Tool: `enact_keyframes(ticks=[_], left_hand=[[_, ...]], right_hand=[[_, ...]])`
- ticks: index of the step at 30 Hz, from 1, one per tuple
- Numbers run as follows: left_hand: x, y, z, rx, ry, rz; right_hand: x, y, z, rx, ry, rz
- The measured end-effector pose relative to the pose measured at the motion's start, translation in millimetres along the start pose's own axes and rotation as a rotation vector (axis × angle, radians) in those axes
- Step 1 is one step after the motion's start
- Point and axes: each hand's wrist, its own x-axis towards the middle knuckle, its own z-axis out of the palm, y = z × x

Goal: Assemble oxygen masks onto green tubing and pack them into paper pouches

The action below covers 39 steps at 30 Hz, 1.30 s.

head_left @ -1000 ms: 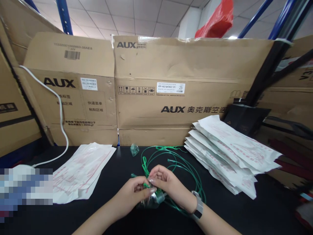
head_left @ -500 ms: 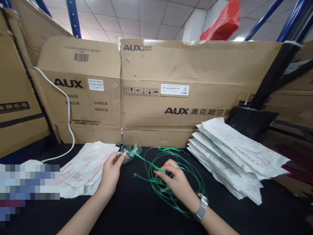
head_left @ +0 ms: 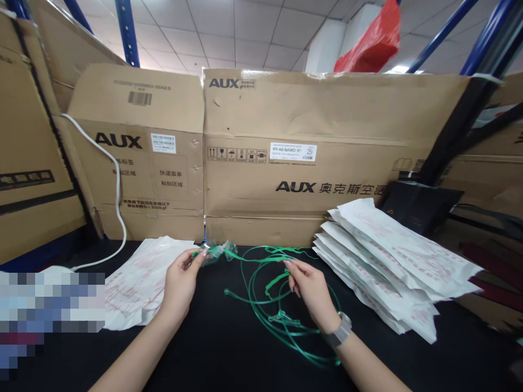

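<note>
My left hand point(head_left: 180, 286) is at the back of the black table, shut on a small clear plastic breathing mask point(head_left: 216, 252) with a green strap. My right hand point(head_left: 312, 291) pinches a strand of thin green plastic tubing point(head_left: 281, 260) and raises it slightly. The rest of the tubing point(head_left: 278, 326) lies in loose loops on the table under and in front of that hand. A grey watch point(head_left: 339, 330) sits on my right wrist. Much of the mask is hidden by my left fingers.
A tall stack of white pouches with red print point(head_left: 392, 261) is on the right. Looser pouches point(head_left: 143, 283) lie on the left beside a white cable point(head_left: 118, 207). Flattened AUX cardboard boxes point(head_left: 261, 152) stand along the back edge of the table.
My hands have moved apart since the earliest frame. The left hand has carried the mask to the back left, and the right hand has lifted the tubing, drawing it out straighter between them.
</note>
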Motion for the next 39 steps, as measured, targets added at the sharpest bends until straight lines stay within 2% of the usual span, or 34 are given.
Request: enact_keyframes(ticks=[7, 10, 12, 14, 15, 19, 24, 28, 34, 39], left_hand=[[-19, 1, 11.8, 0.145, -0.516, -0.156], [-23, -1, 11.8, 0.309, -0.673, -0.136], [-26, -3, 11.7, 0.447, -0.713, -0.079], [-27, -5, 11.4, 0.517, -0.655, -0.037], [-26, -6, 11.0, 0.498, -0.588, -0.031], [-13, -10, 6.9, 0.232, -0.273, -0.05], [-1, -5, 0.2, 0.046, -0.086, -0.045], [0, 4, -1.8, -0.159, 0.081, -0.102], [2, 8, -2.8, -0.248, 0.25, -0.056], [3, 8, -4.1, -0.293, 0.305, -0.078]], right_hand=[[13, 1, -19, 0.563, 0.144, 0.121], [21, 5, -26, 0.669, 0.245, 0.176], [25, 5, -29, 0.685, 0.293, 0.164], [25, 1, -28, 0.728, 0.307, 0.135], [25, -2, -28, 0.761, 0.3, 0.12], [20, -12, -25, 0.947, 0.219, 0.165], [18, -11, -21, 1.124, 0.172, 0.325], [20, -5, -20, 1.085, 0.144, 0.365], [27, 9, -27, 1.004, 0.224, 0.407], [33, 23, -33, 0.916, 0.293, 0.426]])
